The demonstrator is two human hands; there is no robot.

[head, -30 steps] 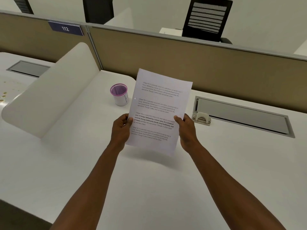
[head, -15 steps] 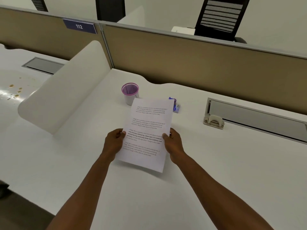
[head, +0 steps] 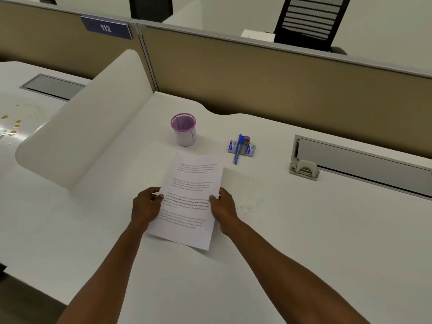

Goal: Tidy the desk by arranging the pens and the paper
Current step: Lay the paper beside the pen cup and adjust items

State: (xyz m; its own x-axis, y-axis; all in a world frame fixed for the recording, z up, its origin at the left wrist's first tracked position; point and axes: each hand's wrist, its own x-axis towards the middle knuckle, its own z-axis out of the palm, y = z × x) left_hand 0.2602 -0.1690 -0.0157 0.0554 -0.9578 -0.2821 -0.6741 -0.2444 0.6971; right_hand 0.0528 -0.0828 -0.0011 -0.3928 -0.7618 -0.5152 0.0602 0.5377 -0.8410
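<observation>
both forearms are reaching forward over the white desk (head: 304, 230), and the printed paper (head: 189, 197) is lying between the hands, low against the desk surface. the left hand (head: 146, 206) is pinching the sheet's left edge, thumb on top, while the right hand (head: 223, 206) is gripping its right edge the same way. beyond the sheet's far edge a purple-rimmed pen cup (head: 184, 129) is standing upright, and to its right a blue pen (head: 238, 148) is resting across some small stationery items (head: 245, 147).
</observation>
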